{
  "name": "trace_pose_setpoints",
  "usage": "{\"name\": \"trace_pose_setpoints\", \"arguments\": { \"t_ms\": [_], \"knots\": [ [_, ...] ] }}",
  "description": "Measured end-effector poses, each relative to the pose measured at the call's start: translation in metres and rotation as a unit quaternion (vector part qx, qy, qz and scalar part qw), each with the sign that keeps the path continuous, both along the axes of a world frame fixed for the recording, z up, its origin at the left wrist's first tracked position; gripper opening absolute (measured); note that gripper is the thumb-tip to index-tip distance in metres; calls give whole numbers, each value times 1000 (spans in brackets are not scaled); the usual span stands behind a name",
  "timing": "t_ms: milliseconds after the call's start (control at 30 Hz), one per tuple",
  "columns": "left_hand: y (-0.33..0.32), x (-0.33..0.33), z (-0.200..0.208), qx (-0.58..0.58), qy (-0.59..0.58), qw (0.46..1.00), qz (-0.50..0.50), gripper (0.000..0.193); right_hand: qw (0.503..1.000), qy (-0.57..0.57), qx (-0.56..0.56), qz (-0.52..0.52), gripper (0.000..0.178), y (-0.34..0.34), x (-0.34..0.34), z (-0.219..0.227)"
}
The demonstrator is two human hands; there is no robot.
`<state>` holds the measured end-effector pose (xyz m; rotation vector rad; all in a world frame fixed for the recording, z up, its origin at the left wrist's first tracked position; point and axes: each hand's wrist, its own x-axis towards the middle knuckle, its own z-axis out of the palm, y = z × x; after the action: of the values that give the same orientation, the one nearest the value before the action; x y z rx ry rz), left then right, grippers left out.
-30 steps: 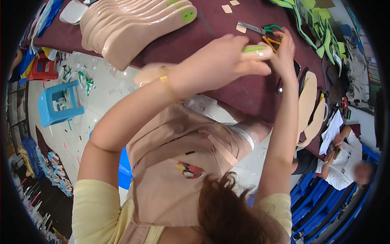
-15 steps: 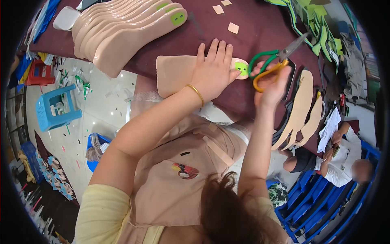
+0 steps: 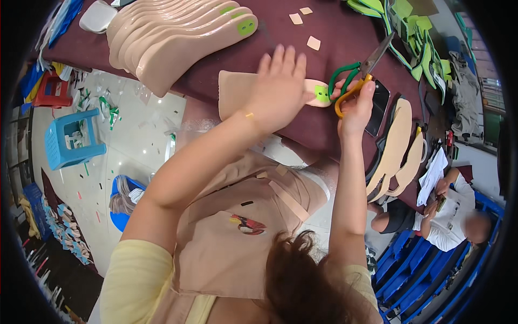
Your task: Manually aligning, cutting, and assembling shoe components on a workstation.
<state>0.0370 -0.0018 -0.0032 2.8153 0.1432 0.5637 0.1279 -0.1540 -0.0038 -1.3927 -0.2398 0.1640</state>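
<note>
A glossy beige insole (image 3: 234,89) with a bright green patch near its narrow end lies along the table's near edge. Across its middle is my left hand (image 3: 278,97), fingers stretched out and slightly blurred; whether the palm presses on the insole or hovers just over it I cannot tell. My right hand (image 3: 357,110), beside the green-patched end, grips scissors (image 3: 376,60) with one green and one orange handle loop. Their blades point up and away to the right, off the insole.
Similar insoles (image 3: 178,54) stand in an overlapping row at far left on the maroon tablecloth (image 3: 329,19). Small beige squares (image 3: 313,43), a dark phone (image 3: 377,105), tan sole-shaped pieces (image 3: 398,135) and green cut pieces (image 3: 421,40) lie about. A seated person (image 3: 453,210) is at right.
The whole view has shifted slightly. My left hand has become blurred, its fingers moving over the insole. The scissors have drawn a little to the left, uncovering more of the phone.
</note>
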Motion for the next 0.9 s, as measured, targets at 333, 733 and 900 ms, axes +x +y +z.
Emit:
{"name": "trace_pose_setpoints", "arguments": {
  "t_ms": [333,733,900],
  "knots": [
    [87,-69,9,-450,93,886,68,69,984,50,139,97,43,74,-69,3],
    [70,-66,5,-448,39,889,92,60,997,6,3,83,43,76,-41,6],
    [98,-95,24,-345,-35,917,199,54,857,-292,-409,-114,51,40,37,14]
  ]
}}
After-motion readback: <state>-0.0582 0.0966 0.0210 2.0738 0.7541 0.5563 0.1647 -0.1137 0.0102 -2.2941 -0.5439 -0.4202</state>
